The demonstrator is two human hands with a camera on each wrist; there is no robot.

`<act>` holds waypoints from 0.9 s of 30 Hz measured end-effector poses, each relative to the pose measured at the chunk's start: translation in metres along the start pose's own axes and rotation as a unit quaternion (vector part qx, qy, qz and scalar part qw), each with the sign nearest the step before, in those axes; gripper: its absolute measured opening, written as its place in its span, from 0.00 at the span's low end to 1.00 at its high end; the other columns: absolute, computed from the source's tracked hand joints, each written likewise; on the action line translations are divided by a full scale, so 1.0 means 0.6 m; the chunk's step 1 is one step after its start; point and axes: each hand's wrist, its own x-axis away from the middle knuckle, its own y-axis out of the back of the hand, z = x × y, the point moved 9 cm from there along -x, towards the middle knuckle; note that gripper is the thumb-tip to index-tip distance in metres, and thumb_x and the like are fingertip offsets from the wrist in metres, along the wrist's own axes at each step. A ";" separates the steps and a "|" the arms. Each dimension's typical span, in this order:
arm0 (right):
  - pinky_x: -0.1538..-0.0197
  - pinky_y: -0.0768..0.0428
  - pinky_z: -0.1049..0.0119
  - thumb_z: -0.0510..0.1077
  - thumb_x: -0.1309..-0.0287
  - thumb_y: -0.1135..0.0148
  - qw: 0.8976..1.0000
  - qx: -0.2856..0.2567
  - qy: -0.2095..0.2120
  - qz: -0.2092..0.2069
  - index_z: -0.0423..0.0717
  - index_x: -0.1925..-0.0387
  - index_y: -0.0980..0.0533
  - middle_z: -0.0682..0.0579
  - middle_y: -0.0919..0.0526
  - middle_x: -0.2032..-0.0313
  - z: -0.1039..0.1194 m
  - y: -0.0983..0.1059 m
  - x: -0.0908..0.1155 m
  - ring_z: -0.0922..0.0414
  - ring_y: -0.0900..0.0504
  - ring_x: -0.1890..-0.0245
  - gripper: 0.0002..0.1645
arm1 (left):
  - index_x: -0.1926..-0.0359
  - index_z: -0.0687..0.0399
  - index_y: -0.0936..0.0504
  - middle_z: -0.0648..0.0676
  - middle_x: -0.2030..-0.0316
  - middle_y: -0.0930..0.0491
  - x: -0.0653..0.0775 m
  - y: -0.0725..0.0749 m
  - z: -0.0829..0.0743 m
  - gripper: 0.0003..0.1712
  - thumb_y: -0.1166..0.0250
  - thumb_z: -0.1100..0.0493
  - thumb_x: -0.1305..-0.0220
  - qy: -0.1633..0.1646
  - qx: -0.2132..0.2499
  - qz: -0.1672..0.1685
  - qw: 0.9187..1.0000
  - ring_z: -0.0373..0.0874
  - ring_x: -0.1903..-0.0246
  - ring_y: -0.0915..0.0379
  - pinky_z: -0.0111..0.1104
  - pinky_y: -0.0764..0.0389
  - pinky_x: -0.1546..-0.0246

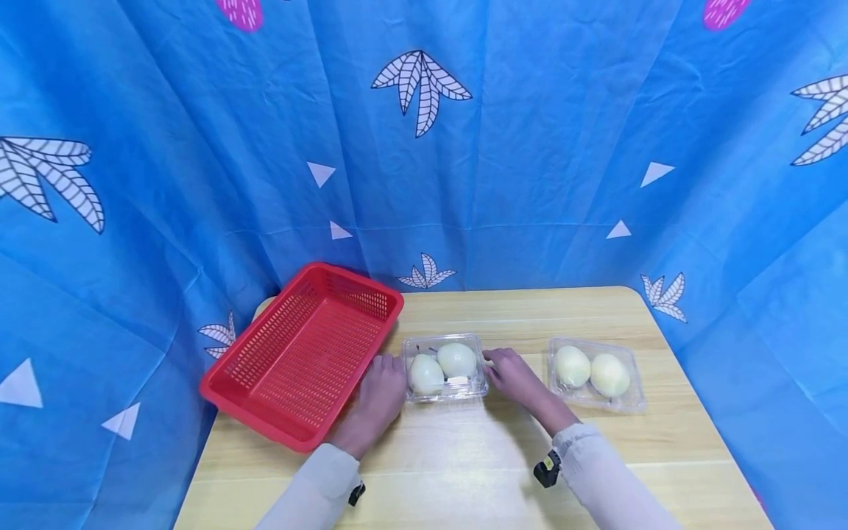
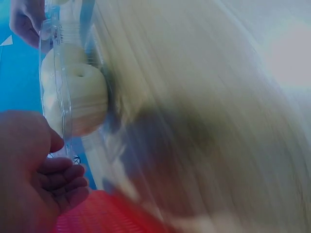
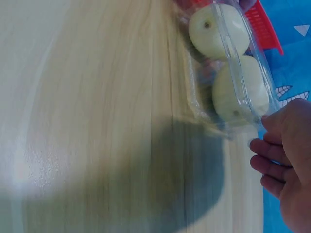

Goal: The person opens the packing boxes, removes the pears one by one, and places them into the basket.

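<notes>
A clear plastic clamshell box (image 1: pixel 445 394) with two pale pears (image 1: pixel 456 360) inside sits mid-table, its lid down over them. At its left end, my left hand (image 1: pixel 383 386) pinches the rim between thumb and curled fingers. My right hand (image 1: pixel 513 375) holds the opposite end the same way, with its thumb at the box's corner in the right wrist view. Both ends of the box (image 3: pixel 243 92) are partly covered by the thumbs. One pear (image 2: pixel 87 97) shows its dimpled end through the plastic in the left wrist view.
A red perforated plastic basket (image 1: pixel 301 434) stands at the left, close to my left forearm. To the right lies a second clear box (image 1: pixel 632 401) with two pale pears (image 1: pixel 609 375). A blue patterned curtain (image 1: pixel 530 147) hangs behind and beside the wooden table (image 1: pixel 437 471).
</notes>
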 end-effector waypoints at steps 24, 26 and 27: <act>0.47 0.11 0.49 0.32 0.37 0.35 0.998 -0.019 -0.025 -0.052 0.28 0.49 0.20 0.37 0.13 0.60 0.011 -0.007 0.011 0.41 0.15 0.55 0.16 | 0.63 0.69 0.22 0.59 0.73 0.25 0.007 -0.023 -0.011 0.05 0.41 0.68 0.36 0.016 0.016 0.008 1.000 0.51 0.70 0.30 0.41 0.19 0.66; 0.49 0.11 0.49 0.31 0.37 0.35 0.998 -0.017 -0.020 -0.059 0.29 0.52 0.20 0.39 0.13 0.63 0.013 -0.007 0.011 0.42 0.15 0.57 0.13 | 0.63 0.69 0.22 0.59 0.73 0.25 0.008 -0.025 -0.012 0.05 0.41 0.68 0.37 0.017 0.015 0.009 1.000 0.50 0.70 0.30 0.41 0.19 0.66; 0.50 0.11 0.50 0.31 0.38 0.35 0.998 -0.016 -0.019 -0.062 0.30 0.53 0.20 0.40 0.14 0.64 0.013 -0.007 0.011 0.43 0.15 0.58 0.12 | 0.62 0.69 0.22 0.59 0.72 0.25 0.009 -0.025 -0.012 0.05 0.40 0.68 0.37 0.019 0.017 0.008 1.000 0.50 0.70 0.30 0.41 0.18 0.65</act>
